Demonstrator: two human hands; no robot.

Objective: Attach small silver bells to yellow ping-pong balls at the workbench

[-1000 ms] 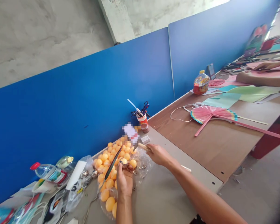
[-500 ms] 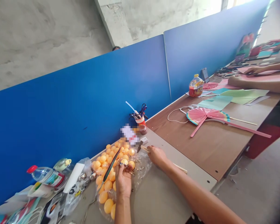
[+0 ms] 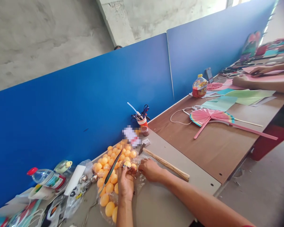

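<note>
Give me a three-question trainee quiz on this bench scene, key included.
1. Multiple choice: which of these rests on the brown tabletop?
A) the red-capped bottle
B) the pink fan
C) the shiny metal balls

2. True or false: the hammer lies on the grey tabletop, not gripped by the right hand.

3. Fill in the blank: the many balls crowded beside the left hand are coloured ____.

Key: 1. B; 2. True; 3. Orange

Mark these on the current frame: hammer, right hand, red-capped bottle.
hammer (image 3: 166,163): head view, middle of the wooden handle
right hand (image 3: 151,170): head view, back of the hand
red-capped bottle (image 3: 46,178): head view, side of its body
</note>
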